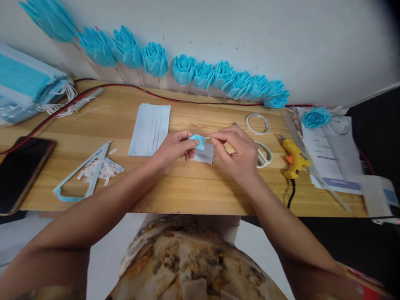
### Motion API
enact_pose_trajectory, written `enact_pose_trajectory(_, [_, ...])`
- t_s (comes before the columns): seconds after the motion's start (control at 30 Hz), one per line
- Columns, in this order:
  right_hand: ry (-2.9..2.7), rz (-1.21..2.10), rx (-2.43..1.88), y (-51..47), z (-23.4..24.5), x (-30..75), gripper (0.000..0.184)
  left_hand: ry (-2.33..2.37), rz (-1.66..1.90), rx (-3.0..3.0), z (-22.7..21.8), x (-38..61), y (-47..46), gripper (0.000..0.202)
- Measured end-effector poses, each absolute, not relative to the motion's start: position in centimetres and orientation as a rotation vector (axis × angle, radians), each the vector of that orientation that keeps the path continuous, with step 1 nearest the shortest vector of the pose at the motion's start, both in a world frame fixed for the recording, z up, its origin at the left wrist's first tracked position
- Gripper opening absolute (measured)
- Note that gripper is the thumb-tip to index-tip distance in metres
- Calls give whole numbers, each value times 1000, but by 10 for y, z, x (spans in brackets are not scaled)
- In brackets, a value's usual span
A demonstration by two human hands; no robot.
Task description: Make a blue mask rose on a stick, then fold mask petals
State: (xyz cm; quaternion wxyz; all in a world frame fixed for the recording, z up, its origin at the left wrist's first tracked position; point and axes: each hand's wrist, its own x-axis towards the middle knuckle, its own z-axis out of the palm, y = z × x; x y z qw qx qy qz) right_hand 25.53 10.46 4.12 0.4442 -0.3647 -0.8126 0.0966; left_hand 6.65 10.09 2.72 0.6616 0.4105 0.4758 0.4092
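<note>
My left hand [182,146] pinches a small folded piece of blue mask fabric [197,141] between thumb and fingers, above the table's middle. From the right, my right hand [236,151] closes thumb and forefinger on a thin whitish strip [208,138] at the piece's right corner. Whether the strip is attached to the fabric, I cannot tell. Just below both hands lie pale cut fabric squares [203,154], partly hidden by the fingers. A pale blue face mask [150,130], or a flat stack of them, rests left of my left hand.
Blue fabric flowers [184,70] on sticks line the wall. A tape roll [257,124], scissors [265,155] and a yellow glue gun [293,159] lie to the right, near papers [328,146]. Leftward are mask trimmings [99,171], a phone [23,171] and packed masks [28,83].
</note>
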Motion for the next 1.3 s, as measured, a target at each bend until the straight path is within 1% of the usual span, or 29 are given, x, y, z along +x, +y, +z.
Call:
enact_pose_trajectory(0.17, [-2050,-31,-769,110,27,253,17,1086,884,864,32,68,99,16])
enact_pose_trajectory(0.33, [-2081,-140,-728,112,18,253,18,1065,877,853,33,67,99,14])
enact_pose_trajectory(0.67, [-2127,-137,-805,111,12,255,20,999,901,836,30,67,100,14])
enact_pose_trajectory(0.8, [-2108,-137,-757,111,14,253,18,1027,908,875,30,68,100,12])
enact_pose_trajectory(0.93, [-1984,3,-779,110,19,252,15,1096,910,934,30,68,100,15])
enact_pose_trajectory(1.07, [-1907,121,-863,109,20,252,16,1126,903,948,30,67,101,16])
enact_pose_trajectory(1.3, [-2036,-7,-863,110,15,252,17,1115,898,975,30,68,100,17])
